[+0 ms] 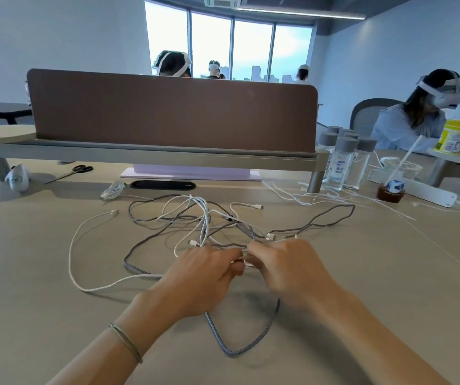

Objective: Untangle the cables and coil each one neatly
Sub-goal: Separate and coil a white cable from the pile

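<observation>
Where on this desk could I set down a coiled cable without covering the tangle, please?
Bare desk lies near-left, between the white cable loop and the front edge, and near-right, beyond the right hand. The middle is crowded by the tangle; the far right by bottles, a drink cup and loose white leads.

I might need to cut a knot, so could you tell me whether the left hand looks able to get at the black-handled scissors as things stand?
Probably yes: the black-handled scissors lie on bare tabletop far left, nothing between, but the left hand is pinching cable and would need a long stretch.
</observation>
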Action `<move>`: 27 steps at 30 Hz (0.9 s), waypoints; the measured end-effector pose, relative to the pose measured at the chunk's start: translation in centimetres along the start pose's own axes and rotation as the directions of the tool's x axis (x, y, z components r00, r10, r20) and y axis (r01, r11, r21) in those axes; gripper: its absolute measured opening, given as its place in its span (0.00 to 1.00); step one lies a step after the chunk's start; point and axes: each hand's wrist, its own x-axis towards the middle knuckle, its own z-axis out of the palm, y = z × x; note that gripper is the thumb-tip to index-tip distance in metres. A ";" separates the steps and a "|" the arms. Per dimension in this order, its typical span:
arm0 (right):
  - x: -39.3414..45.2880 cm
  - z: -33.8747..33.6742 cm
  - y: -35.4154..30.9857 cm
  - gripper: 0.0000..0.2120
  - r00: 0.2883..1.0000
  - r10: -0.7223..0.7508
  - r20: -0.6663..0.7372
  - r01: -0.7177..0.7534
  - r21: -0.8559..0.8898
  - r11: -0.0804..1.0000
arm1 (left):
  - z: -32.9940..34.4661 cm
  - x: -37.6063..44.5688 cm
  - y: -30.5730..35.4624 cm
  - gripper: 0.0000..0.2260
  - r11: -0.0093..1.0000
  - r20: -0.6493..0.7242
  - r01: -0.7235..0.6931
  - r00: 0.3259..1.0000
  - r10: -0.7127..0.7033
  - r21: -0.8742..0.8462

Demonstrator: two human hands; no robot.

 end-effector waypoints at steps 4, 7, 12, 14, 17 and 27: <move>0.1 0.3 0.7 0.12 1.000 0.006 -0.004 -0.007 -0.054 0.998 | -0.4 0.1 -1.4 0.10 0.998 -0.010 0.068 0.998 -0.068 -0.008; -0.2 -0.1 2.1 0.11 0.997 0.069 -0.022 -0.070 -0.033 0.997 | -1.1 0.0 -2.9 0.12 0.990 -0.044 0.137 0.990 -0.136 0.025; -0.4 -0.9 1.9 0.11 0.997 0.058 -0.047 -0.061 -0.062 0.996 | -0.3 -0.1 -2.0 0.14 0.989 0.003 0.041 0.999 -0.041 -0.142; -0.1 -0.5 1.2 0.10 0.998 0.004 -0.059 -0.007 -0.047 0.999 | 0.1 0.0 -0.8 0.15 0.978 0.018 0.007 1.000 -0.003 -0.207; 0.3 -0.1 0.6 0.10 0.998 -0.057 -0.036 0.055 -0.033 0.998 | 0.6 0.2 -0.5 0.15 0.977 -0.001 -0.007 1.000 0.007 -0.215; -0.3 -0.7 3.4 0.08 0.990 0.103 -0.100 -0.102 0.010 0.995 | -0.7 -0.1 -3.0 0.15 0.958 -0.079 0.067 0.993 -0.093 -0.280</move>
